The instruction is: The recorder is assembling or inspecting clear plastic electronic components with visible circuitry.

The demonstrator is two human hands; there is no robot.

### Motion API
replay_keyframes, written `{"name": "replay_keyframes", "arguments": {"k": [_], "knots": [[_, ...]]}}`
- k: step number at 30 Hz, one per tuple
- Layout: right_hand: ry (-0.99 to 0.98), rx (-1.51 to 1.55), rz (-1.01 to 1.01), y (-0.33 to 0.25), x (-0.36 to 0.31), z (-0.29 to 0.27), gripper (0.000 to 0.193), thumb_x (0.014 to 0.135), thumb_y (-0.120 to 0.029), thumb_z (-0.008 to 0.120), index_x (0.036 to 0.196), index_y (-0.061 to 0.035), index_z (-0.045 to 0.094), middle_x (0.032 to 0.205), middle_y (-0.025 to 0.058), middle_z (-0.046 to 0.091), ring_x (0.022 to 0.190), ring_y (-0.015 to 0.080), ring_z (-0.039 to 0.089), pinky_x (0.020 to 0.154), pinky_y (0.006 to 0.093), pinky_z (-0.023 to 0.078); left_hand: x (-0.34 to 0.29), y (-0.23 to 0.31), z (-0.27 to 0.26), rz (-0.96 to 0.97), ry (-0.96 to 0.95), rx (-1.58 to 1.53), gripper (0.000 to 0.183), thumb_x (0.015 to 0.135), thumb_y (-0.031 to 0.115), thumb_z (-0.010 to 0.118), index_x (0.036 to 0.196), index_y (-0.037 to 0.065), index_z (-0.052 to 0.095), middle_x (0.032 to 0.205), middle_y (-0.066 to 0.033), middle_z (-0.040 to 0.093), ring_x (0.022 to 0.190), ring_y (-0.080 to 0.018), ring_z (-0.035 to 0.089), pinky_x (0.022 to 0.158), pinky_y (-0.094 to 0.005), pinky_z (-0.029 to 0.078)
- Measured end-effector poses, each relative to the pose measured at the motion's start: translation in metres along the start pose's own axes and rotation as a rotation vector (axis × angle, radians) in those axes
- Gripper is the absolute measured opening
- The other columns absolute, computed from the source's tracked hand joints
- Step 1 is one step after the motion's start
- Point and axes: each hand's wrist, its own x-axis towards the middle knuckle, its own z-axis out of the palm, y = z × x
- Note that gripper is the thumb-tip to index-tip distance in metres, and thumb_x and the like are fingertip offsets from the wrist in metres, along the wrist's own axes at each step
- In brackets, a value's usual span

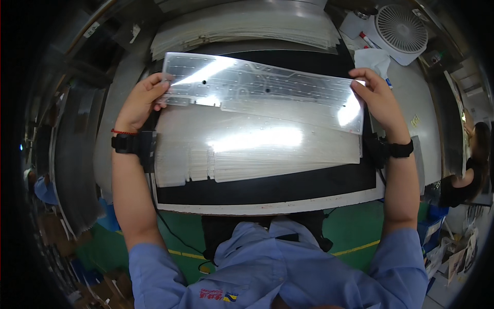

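A thin clear plastic sheet (242, 85) with fine printed lines, small dark holes and a notched lower edge stretches between my two hands. My left hand (145, 98) pinches its left end between thumb and fingers. At the opposite end, my right hand (374, 92) grips the upper right corner with the thumb on the near face. Below the held sheet, a fanned stack of similar clear sheets (278, 165) lies on a black mat (257, 195). Bright glare hides part of the surfaces.
Another stack of sheets (242, 31) stands at the far side of the table. A white fan (401, 31), a crumpled white cloth (373, 61) and a red marker (368, 40) are at the far right. Another person (465, 177) is at the right edge.
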Motion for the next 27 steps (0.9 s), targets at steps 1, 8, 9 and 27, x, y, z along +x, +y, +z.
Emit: {"name": "replay_keyframes", "arguments": {"k": [1,8,9,27], "knots": [[-0.026,0.113,-0.018,0.004,0.002,-0.003,0.023,0.091,-0.011,0.062,0.112,-0.0042,0.059,0.085,-0.0029,0.055,0.068,0.0055,0.048,0.067,0.0191,0.041,0.000,-0.001,-0.001,0.005,0.028,-0.005,0.025,0.097,0.020,0.055,0.116,0.005,0.057,0.086,0.0034,0.061,0.061,-0.0006,0.047,0.051,-0.0148,0.037],[-0.131,-0.445,-0.084,-0.008,-0.008,-0.011,0.020,0.077,-0.012,0.072,0.093,-0.0041,0.063,0.073,-0.0013,0.054,0.063,0.0079,0.047,0.060,0.0225,0.041,0.001,-0.006,-0.008,-0.023,0.094,0.033,0.024,0.098,0.018,0.053,0.118,0.006,0.056,0.087,0.0033,0.061,0.059,-0.0005,0.045,0.050,-0.0137,0.035],[-0.183,-0.417,-0.095,-0.016,-0.012,-0.007,0.014,0.075,-0.010,0.072,0.081,-0.0024,0.062,0.068,-0.0010,0.054,0.060,0.0074,0.047,0.056,0.0233,0.040,0.001,-0.005,-0.007,-0.020,0.096,0.040,0.024,0.098,0.018,0.053,0.118,0.006,0.056,0.087,0.0034,0.061,0.059,-0.0005,0.045,0.050,-0.0137,0.034],[-0.440,-0.401,-0.080,-0.017,-0.018,-0.002,0.012,0.072,-0.010,0.071,0.072,-0.0021,0.061,0.063,-0.0024,0.050,0.059,0.0068,0.044,0.054,0.0231,0.037,0.003,-0.006,-0.007,-0.009,0.076,0.038,0.026,0.097,0.018,0.055,0.120,0.005,0.054,0.087,0.0033,0.061,0.059,0.0003,0.047,0.048,-0.0129,0.034]]}}
